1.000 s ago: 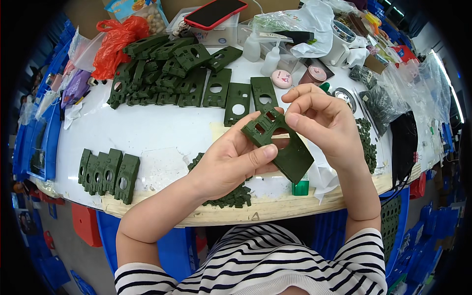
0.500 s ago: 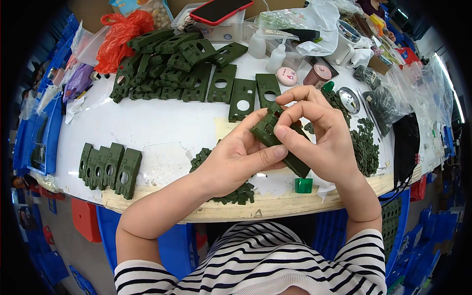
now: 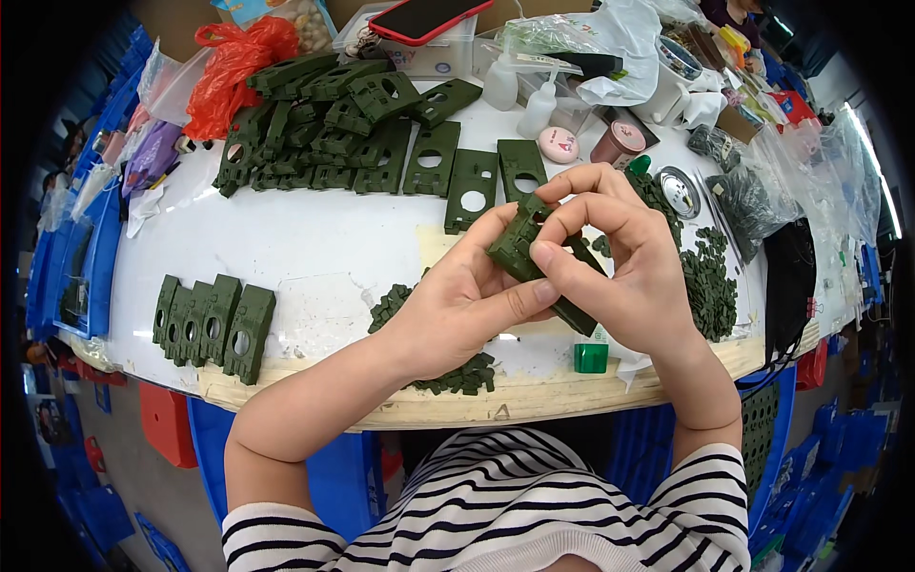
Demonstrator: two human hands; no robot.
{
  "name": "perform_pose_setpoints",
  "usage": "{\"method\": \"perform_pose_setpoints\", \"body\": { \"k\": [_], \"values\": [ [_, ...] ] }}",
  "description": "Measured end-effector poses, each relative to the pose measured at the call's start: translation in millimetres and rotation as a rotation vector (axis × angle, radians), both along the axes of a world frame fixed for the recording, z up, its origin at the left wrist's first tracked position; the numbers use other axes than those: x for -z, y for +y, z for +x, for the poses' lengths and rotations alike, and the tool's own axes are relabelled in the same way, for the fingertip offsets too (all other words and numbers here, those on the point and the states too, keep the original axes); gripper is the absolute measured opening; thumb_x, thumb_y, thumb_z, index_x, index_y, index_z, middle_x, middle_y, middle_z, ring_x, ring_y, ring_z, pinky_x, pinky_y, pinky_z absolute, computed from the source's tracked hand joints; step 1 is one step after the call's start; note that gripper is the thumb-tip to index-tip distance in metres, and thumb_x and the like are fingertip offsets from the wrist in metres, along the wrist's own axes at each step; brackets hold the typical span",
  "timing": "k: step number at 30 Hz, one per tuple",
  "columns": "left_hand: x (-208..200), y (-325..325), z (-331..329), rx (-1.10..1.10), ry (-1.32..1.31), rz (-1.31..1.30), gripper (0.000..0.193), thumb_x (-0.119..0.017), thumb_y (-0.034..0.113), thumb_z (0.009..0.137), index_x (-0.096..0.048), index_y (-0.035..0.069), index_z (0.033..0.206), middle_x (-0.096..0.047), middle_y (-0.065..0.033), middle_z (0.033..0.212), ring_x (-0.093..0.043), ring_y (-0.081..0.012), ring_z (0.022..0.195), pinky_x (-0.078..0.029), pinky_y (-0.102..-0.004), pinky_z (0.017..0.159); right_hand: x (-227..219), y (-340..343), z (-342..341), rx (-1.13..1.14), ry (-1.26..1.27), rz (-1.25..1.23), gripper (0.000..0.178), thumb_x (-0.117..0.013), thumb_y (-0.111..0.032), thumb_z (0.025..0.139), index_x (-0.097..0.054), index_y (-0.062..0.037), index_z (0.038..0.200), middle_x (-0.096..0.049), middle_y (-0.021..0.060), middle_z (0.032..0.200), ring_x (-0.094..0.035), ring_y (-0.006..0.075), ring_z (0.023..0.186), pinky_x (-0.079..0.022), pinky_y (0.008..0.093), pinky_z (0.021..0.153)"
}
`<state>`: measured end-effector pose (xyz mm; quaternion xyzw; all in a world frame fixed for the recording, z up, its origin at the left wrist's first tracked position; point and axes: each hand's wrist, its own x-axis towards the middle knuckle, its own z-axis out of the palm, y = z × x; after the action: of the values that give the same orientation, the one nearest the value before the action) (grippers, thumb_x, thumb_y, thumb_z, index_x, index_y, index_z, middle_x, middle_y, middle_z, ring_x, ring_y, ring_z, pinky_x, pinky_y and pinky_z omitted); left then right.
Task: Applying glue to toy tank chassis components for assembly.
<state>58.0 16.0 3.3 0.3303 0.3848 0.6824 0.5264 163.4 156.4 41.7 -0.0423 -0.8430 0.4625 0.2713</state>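
Above the front edge of the table, my left hand (image 3: 464, 297) is closed around a dark green plastic model tank hull (image 3: 515, 246), its thumb along the near side. The hull is tilted, its lower end pointing toward me. My right hand (image 3: 615, 257) is closed too, thumb and forefinger pressed against the upper part of the same hull. Whether a tiny piece sits between those fingertips is hidden. Small dark green plastic pieces (image 3: 462, 377) lie beneath my left wrist, and a larger heap of them (image 3: 707, 286) lies right of my right hand.
Several finished-looking hulls (image 3: 250, 334) stand in a row at left. A big pile of hulls (image 3: 324, 119) is at the back. Squeeze bottles (image 3: 538, 105), a round pink tin (image 3: 559, 144), a metal dish (image 3: 679, 193) and tweezers (image 3: 721, 214) lie beyond. A green block (image 3: 591, 357) is at the front edge.
Both hands keep their grip on the hull, which has turned slightly between the fingers. Otherwise the hands have barely moved, and the view has shifted a little.
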Motion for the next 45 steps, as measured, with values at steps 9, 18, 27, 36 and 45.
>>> {"method": "perform_pose_setpoints", "body": {
  "k": [9, 18, 27, 36, 45],
  "values": [
    [-5.1, 0.9, 0.3, -0.001, 0.034, 0.027, 0.057, -0.057, 0.006, 0.093, -0.023, -0.001, 0.139, -0.046, -0.0093, 0.124, -0.052, -0.0131, 0.109, -0.049, -0.0294, 0.09, -3.1, 2.0, 3.2, -0.016, -0.028, 0.066, 0.008, -0.069, -0.006, 0.072, -0.062, -0.0037, 0.075, -0.055, 0.009, 0.102, -0.05, 0.0174, 0.098, -0.038, 0.0308, 0.087],
    [-1.4, 0.1, -1.7, 0.041, 0.069, 0.031, 0.066, -0.054, 0.003, 0.094, -0.013, 0.008, 0.145, -0.043, -0.0151, 0.131, -0.049, -0.0236, 0.119, -0.047, -0.0401, 0.097, -5.6, 2.2, 6.1, -0.036, -0.034, 0.099, 0.009, -0.069, -0.005, 0.075, -0.059, -0.0036, 0.075, -0.054, 0.009, 0.103, -0.049, 0.0172, 0.101, -0.035, 0.0314, 0.094],
    [-1.9, -2.6, -7.6, 0.196, 0.013, -0.026, 0.061, -0.049, 0.039, 0.096, -0.028, 0.005, 0.143, -0.049, -0.0175, 0.128, -0.053, -0.0273, 0.117, -0.046, -0.0435, 0.094, -7.1, 18.0, 9.1, -0.117, 0.08, -0.114, 0.014, -0.064, -0.008, 0.083, -0.058, 0.0004, 0.092, -0.058, 0.0055, 0.092, -0.053, 0.0151, 0.092, -0.04, 0.0302, 0.088],
    [-3.7, -2.9, -10.6, 0.427, -0.158, 0.022, 0.061, -0.034, 0.049, 0.099, -0.038, -0.001, 0.135, -0.053, -0.015, 0.12, -0.057, -0.0228, 0.106, -0.046, -0.0362, 0.095, -14.5, 32.4, 13.3, -0.329, -0.025, -0.212, 0.044, -0.07, -0.014, 0.081, -0.055, 0.0025, 0.12, -0.06, 0.0092, 0.11, -0.056, 0.0182, 0.101, -0.042, 0.0324, 0.093],
    [-12.4, -4.9, -8.9, 0.458, -0.291, -0.137, 0.076, -0.024, 0.059, 0.096, -0.045, -0.006, 0.129, -0.056, -0.0294, 0.114, -0.065, -0.0348, 0.082, -0.054, -0.0517, 0.08, -16.4, 51.3, 10.5, -0.545, -0.022, 0.142, 0.058, -0.085, -0.021, 0.064, -0.061, -0.0023, 0.114, -0.063, 0.0078, 0.108, -0.059, 0.0189, 0.101, -0.046, 0.0333, 0.089]
  ]
}}
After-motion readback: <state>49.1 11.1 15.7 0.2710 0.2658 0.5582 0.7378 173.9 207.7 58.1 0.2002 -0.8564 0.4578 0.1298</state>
